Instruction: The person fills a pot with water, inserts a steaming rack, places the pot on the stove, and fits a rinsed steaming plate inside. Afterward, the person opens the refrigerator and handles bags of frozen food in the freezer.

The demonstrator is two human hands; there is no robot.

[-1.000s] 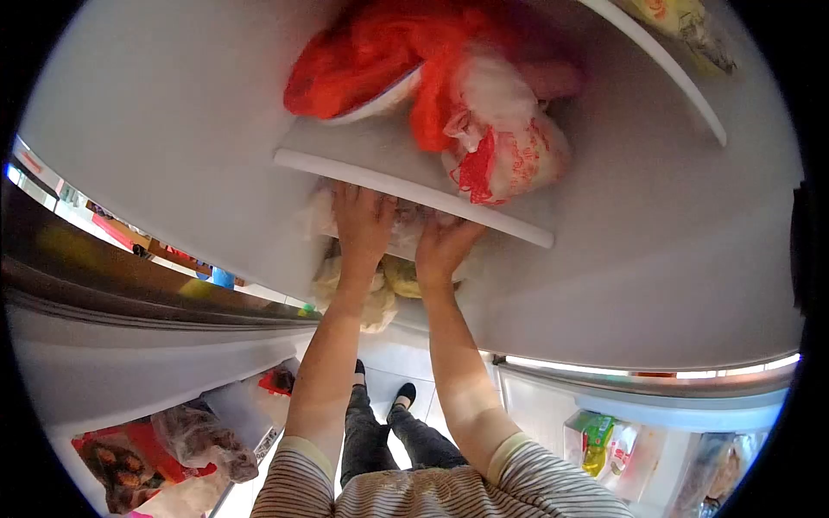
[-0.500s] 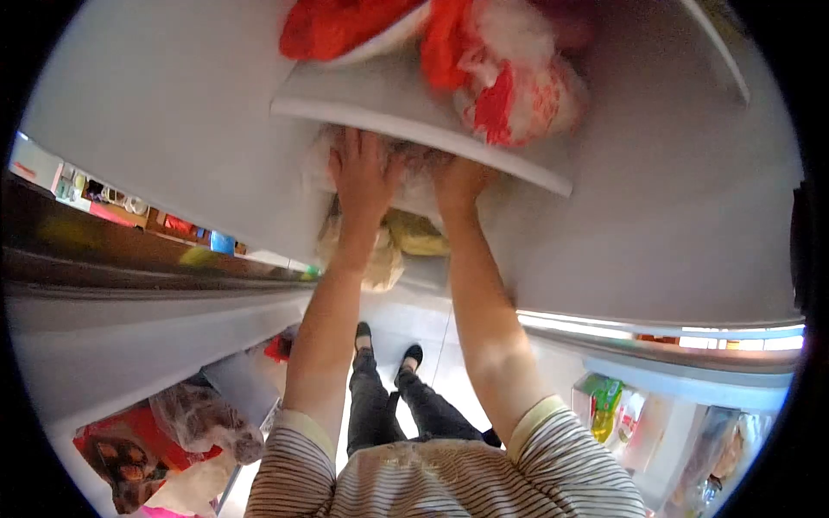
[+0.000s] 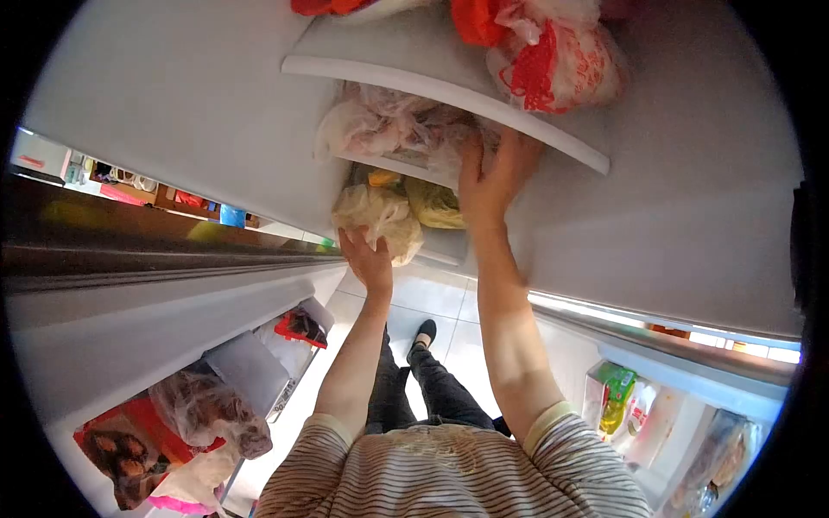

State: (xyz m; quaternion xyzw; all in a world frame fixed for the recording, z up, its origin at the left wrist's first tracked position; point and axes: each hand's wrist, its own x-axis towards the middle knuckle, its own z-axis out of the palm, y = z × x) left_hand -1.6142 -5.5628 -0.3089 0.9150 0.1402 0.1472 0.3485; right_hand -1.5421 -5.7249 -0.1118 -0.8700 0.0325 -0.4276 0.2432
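Observation:
My left hand (image 3: 369, 261) is at the lower level of a fridge. Its fingers are spread against a pale plastic bag (image 3: 384, 226), whose contents I cannot make out. Higher up, my right hand (image 3: 501, 177) reaches beneath the curved white edge of a shelf (image 3: 449, 95). Its thumb stands apart from the fingers, beside clear plastic bags (image 3: 397, 125) with pinkish contents. The shelf edge partly covers the right fingertips. A yellowish bag (image 3: 434, 205) lies to the right of the pale bag.
Red and white plastic bags (image 3: 561, 73) rest on the upper shelf. The left door holds several bagged packages (image 3: 203, 406) and a red packet (image 3: 129, 449). In the right door stand a green and yellow package (image 3: 616, 397) and wrapped items (image 3: 721, 457). Below is the tiled floor (image 3: 432, 293).
My left hand has moved down from the middle-shelf bags to the pale bag below. My right hand has shifted slightly right and remains beside the clear bags. The view has shifted a little.

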